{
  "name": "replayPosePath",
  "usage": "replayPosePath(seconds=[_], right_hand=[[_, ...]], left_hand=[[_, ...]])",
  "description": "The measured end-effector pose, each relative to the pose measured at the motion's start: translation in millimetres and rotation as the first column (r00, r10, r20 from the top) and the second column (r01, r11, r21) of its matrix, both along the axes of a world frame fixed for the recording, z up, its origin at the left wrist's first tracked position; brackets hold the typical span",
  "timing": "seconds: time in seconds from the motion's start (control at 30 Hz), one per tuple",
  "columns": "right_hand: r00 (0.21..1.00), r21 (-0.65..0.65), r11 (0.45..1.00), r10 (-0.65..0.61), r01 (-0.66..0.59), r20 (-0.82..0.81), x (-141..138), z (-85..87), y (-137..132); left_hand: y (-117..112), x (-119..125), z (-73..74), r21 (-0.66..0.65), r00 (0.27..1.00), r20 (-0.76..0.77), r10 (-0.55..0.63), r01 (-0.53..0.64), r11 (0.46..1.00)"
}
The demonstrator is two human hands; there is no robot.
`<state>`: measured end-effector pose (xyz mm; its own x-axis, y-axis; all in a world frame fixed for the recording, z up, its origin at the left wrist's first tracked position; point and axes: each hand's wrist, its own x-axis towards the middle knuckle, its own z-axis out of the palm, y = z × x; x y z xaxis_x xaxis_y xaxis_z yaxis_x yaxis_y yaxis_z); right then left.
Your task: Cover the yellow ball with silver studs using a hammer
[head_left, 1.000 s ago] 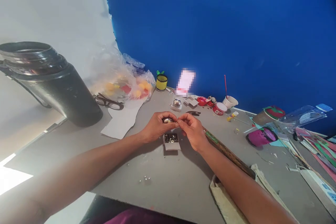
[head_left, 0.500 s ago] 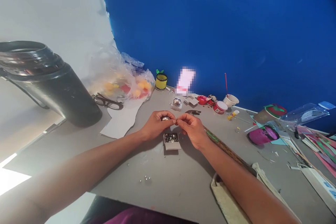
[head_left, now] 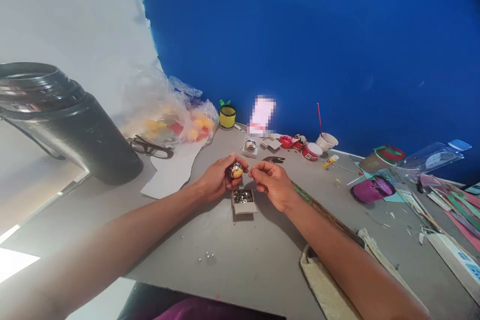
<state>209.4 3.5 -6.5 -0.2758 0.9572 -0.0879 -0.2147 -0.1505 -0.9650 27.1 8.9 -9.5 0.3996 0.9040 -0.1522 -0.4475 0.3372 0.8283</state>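
My left hand (head_left: 219, 176) is closed around a small ball (head_left: 235, 170), part shiny silver studs and part bare yellow. Just to its right, my right hand (head_left: 272, 182) pinches thumb and forefinger together; whatever is between them is too small to make out. The fingertips are close to the ball but apart from it. Below the hands stands a small open white box (head_left: 244, 207) full of shiny silver thumbtack-like pieces (head_left: 243, 196). A few similar shiny bits (head_left: 208, 255) lie loose on the grey table nearer to me.
Behind the hands, another silver-studded ball (head_left: 250, 145) sits on a small box. A hammer (head_left: 318, 205) lies under my right forearm beside a beige cloth item (head_left: 326, 280). A large dark flask (head_left: 75, 125) and glasses (head_left: 152, 149) are left; paint pots (head_left: 312, 152) stand along the wall.
My hands have moved apart slightly. The left hand has turned the ball so its yellow part faces me, and the right fingers have drawn off the left fingertips.
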Motion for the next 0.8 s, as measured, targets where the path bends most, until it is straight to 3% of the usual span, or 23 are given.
replayPosePath(seconds=[0.13, 0.33, 0.53, 0.67, 0.8], right_hand=[[1.000, 0.004, 1.000, 0.007, -0.007, 0.027, -2.4, 0.5, -2.5], [0.993, 0.150, 0.988, 0.028, -0.045, 0.116, -4.1, -4.9, -5.6], [0.984, 0.256, 0.965, 0.011, -0.058, 0.180, -7.7, -3.8, -9.7], [0.982, 0.242, 0.968, 0.014, -0.061, 0.190, -6.9, -4.8, -10.1], [0.985, 0.212, 0.976, 0.011, -0.048, 0.174, -4.4, -9.2, -7.6]], left_hand=[[-0.7, 1.2, 0.0, -0.001, 0.999, -0.015, 0.037, -0.037, 0.999], [-1.5, 3.8, 3.5, -0.074, 0.993, -0.014, 0.115, -0.116, 0.991], [-4.1, 7.7, -0.6, 0.018, 0.985, -0.067, 0.158, -0.157, 0.987], [-5.6, 8.7, -1.6, -0.012, 0.988, -0.051, 0.144, -0.145, 0.989], [-3.0, 5.9, -0.6, -0.127, 0.987, -0.022, 0.161, -0.163, 0.978]])
